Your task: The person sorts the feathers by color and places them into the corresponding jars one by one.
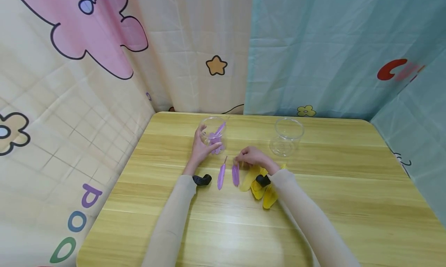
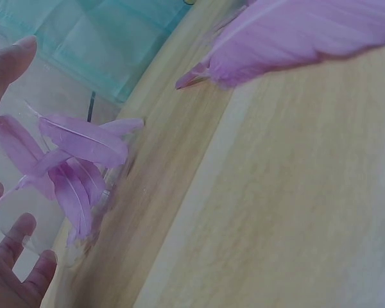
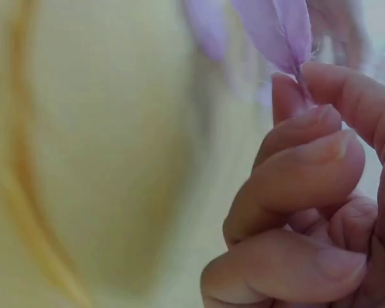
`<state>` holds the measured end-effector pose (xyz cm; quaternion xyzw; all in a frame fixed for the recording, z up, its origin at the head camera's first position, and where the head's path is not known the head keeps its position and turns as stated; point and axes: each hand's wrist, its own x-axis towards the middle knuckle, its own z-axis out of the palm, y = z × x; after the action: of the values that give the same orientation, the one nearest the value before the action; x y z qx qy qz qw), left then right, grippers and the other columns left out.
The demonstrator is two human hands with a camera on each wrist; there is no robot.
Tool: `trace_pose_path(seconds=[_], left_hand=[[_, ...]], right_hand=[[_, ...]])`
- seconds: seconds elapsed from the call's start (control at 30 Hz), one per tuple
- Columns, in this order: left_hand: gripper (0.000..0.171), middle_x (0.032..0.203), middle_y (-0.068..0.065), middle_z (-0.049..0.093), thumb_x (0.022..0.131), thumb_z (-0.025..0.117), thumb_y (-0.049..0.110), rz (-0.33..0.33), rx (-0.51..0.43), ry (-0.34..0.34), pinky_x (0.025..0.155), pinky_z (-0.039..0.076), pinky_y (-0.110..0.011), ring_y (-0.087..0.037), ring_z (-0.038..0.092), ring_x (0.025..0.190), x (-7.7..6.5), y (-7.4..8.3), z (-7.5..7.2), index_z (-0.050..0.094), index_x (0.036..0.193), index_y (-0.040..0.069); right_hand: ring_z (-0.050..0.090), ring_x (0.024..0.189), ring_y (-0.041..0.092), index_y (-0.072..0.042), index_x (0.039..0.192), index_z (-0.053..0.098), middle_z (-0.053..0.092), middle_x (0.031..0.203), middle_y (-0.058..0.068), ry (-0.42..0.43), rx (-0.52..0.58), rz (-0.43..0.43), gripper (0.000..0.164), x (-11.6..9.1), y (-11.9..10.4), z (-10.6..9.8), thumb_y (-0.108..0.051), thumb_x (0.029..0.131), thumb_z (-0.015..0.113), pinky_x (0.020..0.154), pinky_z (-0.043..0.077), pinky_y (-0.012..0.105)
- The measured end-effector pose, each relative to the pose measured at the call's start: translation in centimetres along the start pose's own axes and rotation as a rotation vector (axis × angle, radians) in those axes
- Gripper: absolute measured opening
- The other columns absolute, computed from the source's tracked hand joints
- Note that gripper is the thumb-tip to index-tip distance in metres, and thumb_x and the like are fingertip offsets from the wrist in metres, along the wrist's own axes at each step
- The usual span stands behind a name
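My left hand [image 1: 200,149] holds a transparent plastic cup [image 1: 224,134], thumb on one side and fingers on the other. Several purple feathers [image 2: 83,141] lie crossed over one another inside it, seen through the wall. Between finger and thumb, my right hand [image 1: 253,155] pinches the quill of a purple feather [image 3: 276,32]; its vane hangs toward the front edge in the head view. Just left of that one, another purple feather [image 1: 221,176] lies on the table, quill pointing to the back.
Several yellow feathers [image 1: 270,197] lie under and beside my right wrist. A second transparent cup [image 1: 285,145] stands at the back right of the wooden table [image 1: 348,189]. Printed curtains [image 1: 195,35] hang behind the table and along its sides.
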<state>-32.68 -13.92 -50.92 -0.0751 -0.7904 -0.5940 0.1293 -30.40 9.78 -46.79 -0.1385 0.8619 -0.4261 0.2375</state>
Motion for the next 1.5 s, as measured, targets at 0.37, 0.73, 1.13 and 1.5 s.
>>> trace_pose_path(seconds=[0.37,0.73,1.13,1.5], left_hand=[[0.104,0.148,-0.004,0.031,0.068,0.087,0.027,-0.008,0.005,-0.007,0.108,0.023,-0.049,-0.031,0.028,0.134,0.0,-0.1,0.0,0.023,0.148,0.011],[0.103,0.146,-0.009,0.032,0.068,0.087,0.024,0.004,-0.006,0.001,0.108,0.023,-0.048,-0.033,0.029,0.133,-0.3,-0.6,0.3,0.025,0.147,0.008],[0.102,0.147,-0.004,0.032,0.067,0.087,0.028,-0.012,-0.004,0.005,0.107,0.026,-0.048,-0.03,0.03,0.133,-0.1,-0.2,0.4,0.025,0.147,0.015],[0.105,0.147,-0.001,0.031,0.066,0.088,0.03,-0.013,-0.016,0.001,0.106,0.028,-0.048,-0.029,0.031,0.132,0.2,-0.3,0.2,0.024,0.148,0.015]], right_hand=[[0.036,0.059,0.012,-0.005,0.093,0.068,0.048,0.068,-0.003,0.484,0.34,-0.219,0.036,0.6,-5.2,-2.3,-0.04,0.087,0.068,0.053,0.03,0.026],[0.038,0.051,0.012,-0.01,0.091,0.072,0.049,0.059,0.0,0.81,0.344,-0.31,0.03,3.6,-8.0,-1.1,-0.039,0.086,0.07,0.045,0.028,0.026],[0.035,0.049,0.012,-0.01,0.098,0.071,0.045,0.058,0.0,0.67,0.23,-0.275,0.036,3.2,-5.6,-0.7,-0.043,0.084,0.069,0.046,0.029,0.026],[0.042,0.055,0.014,-0.007,0.093,0.07,0.051,0.066,0.003,0.473,0.145,-0.086,0.032,2.5,-3.0,-1.0,-0.038,0.085,0.07,0.051,0.037,0.028]])
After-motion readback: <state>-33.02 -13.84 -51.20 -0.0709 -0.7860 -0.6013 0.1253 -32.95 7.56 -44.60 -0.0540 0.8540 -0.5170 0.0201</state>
